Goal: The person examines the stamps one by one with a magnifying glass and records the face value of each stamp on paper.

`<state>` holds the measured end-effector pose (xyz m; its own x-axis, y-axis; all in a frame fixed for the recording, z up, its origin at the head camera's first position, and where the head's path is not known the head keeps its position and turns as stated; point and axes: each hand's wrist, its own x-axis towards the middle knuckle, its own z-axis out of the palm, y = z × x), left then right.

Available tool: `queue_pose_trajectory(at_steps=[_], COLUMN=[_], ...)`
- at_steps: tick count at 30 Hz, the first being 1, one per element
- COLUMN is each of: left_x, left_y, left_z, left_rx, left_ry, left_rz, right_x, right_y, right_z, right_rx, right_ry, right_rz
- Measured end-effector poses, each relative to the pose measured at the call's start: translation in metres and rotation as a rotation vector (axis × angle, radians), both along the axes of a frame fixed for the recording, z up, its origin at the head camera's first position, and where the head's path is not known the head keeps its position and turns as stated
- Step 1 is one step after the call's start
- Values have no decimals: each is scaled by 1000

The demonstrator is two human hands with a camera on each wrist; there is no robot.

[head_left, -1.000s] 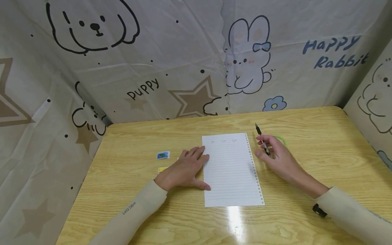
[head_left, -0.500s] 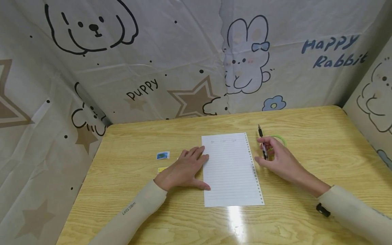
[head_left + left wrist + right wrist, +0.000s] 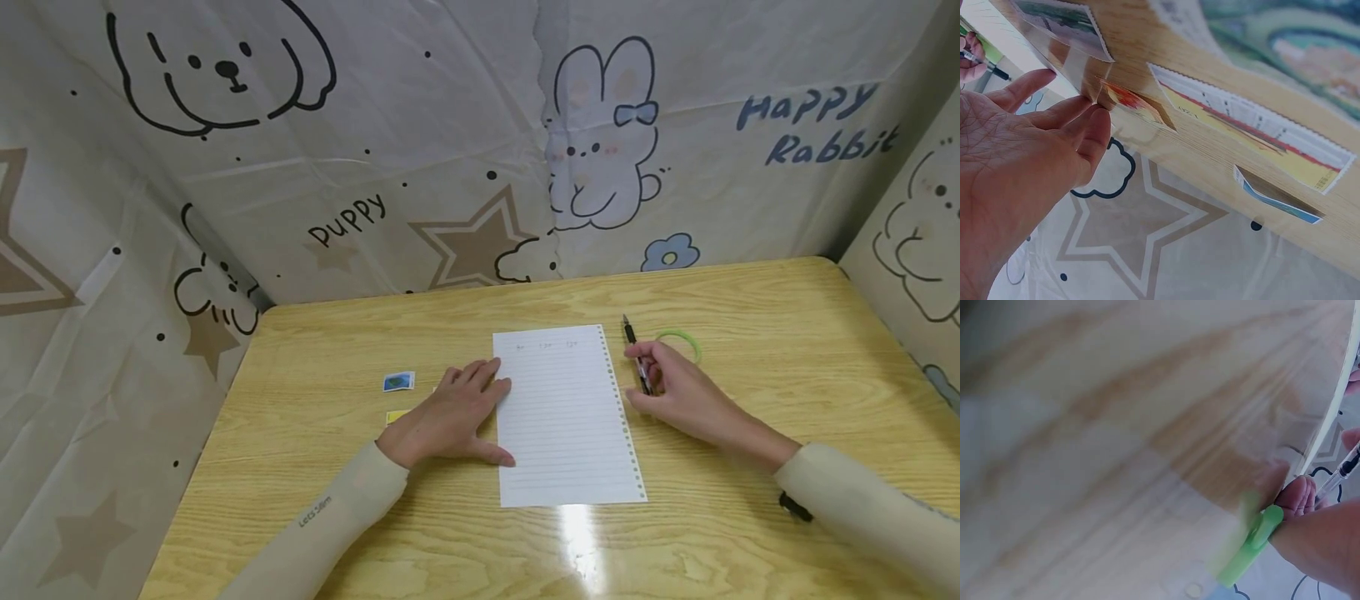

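Observation:
A lined white sheet with holes down its right edge lies on the table, faint figures along its top. My left hand rests at its left edge, fingers spread, with thumb and fingertips on or against the paper. Just right of the sheet, my right hand holds a black-and-clear pen, tip pointing away from me. The right wrist view shows the pen's clear barrel among the fingers. Behind that hand lies a light green ring-shaped thing, partly hidden. Its green edge shows close to the fingers there.
Small stamp-like pictures lie left of the left hand: a blue one and a yellow one, partly covered. Several show in the left wrist view, including a red-orange one by the fingertips. Printed cloth walls the wooden table.
My right hand has stayed beside the sheet while the pen shifted: its tip swung right and away, then back left and slightly toward me. The left hand and the sheet keep their place.

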<state>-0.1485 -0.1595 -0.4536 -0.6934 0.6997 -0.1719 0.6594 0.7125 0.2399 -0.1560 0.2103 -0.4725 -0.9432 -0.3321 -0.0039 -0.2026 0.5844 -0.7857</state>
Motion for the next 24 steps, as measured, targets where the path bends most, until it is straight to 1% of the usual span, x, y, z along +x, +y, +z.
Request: queue_pose_trajectory(at_steps=[6, 12, 20, 24], left_x=[0, 1, 1, 1], left_y=[0, -1, 0, 0], left_z=[1, 2, 2, 2], left_rx=[3, 1, -1, -10], left_ry=[6, 1, -42, -40], left_rz=[-3, -1, 21, 22], right_x=[-4, -6, -8, -8], right_y=[0, -1, -5, -5], right_z=[-3, -7, -8, -8], right_rx=[14, 77, 120, 144], right_ry=[7, 50, 79, 99], right_rz=[25, 30, 42, 53])
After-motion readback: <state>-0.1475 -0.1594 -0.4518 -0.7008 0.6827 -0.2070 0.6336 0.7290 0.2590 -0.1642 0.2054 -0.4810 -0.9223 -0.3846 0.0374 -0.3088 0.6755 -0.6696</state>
